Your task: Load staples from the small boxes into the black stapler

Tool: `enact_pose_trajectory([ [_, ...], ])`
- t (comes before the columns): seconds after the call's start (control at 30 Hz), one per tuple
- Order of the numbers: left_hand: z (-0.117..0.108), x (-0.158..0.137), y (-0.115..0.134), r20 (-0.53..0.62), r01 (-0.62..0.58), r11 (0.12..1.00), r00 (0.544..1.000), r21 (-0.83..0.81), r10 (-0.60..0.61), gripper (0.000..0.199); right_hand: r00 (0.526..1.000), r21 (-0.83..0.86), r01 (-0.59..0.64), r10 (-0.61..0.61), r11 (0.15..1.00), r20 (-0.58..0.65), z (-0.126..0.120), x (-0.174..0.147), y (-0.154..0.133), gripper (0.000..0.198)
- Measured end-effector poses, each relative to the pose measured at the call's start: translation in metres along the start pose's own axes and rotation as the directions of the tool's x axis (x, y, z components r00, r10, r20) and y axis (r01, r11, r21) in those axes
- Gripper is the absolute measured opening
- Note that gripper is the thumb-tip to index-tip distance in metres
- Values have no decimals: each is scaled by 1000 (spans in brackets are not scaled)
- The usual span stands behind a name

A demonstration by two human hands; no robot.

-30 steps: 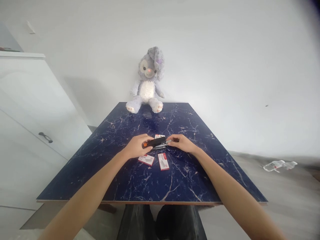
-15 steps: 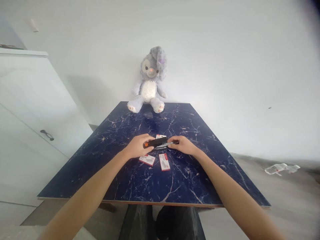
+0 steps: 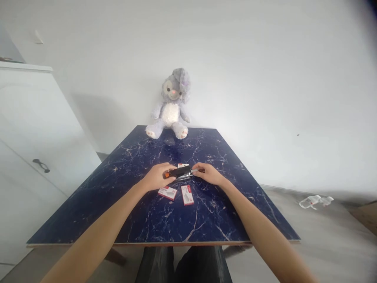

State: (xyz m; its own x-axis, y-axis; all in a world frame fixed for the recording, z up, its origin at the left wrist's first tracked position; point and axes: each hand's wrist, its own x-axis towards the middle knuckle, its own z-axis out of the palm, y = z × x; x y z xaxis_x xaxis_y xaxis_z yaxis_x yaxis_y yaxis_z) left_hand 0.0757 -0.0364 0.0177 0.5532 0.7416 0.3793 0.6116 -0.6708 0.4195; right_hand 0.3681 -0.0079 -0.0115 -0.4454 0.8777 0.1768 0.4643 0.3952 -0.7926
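Observation:
A black stapler (image 3: 183, 171) with an orange patch at its left end is held just above the table. My left hand (image 3: 156, 177) is closed around that left end, its thumb along the near side. At the other end, the fingers of my right hand (image 3: 208, 174) pinch a silver metal part (image 3: 194, 170) of the stapler. More bare metal shows beneath the black body. Two red and white staple boxes lie on the near side: one box (image 3: 167, 193) by my left hand, another box (image 3: 187, 195) to its right. A third box (image 3: 183, 165) is partly hidden behind the stapler.
The blue marbled table (image 3: 206, 220) has its front edge close to my legs. A grey plush toy (image 3: 171, 114) sits at the far edge against the wall. A white cabinet (image 3: 35, 129) stands at left; plastic bottles (image 3: 315, 202) lie on the floor at right.
The view has shifted, so the table and toy appear lower and further left. My right fingers now pinch the silver part at the stapler's right end; my left hand keeps its hold.

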Motion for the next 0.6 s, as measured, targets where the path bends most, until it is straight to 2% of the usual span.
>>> enact_pose_trajectory([
  [0.3, -1, 0, -3, 16, 9, 1000, 1000, -26, -9, 33, 999, -32, 10, -8, 999, 53, -2, -1, -3, 31],
  [0.6, 0, 1, -3, 8, 21, 1000, 1000, -24, -21, 36, 997, 7, 23, -23, 1000, 71, -3, -2, -5, 33],
])
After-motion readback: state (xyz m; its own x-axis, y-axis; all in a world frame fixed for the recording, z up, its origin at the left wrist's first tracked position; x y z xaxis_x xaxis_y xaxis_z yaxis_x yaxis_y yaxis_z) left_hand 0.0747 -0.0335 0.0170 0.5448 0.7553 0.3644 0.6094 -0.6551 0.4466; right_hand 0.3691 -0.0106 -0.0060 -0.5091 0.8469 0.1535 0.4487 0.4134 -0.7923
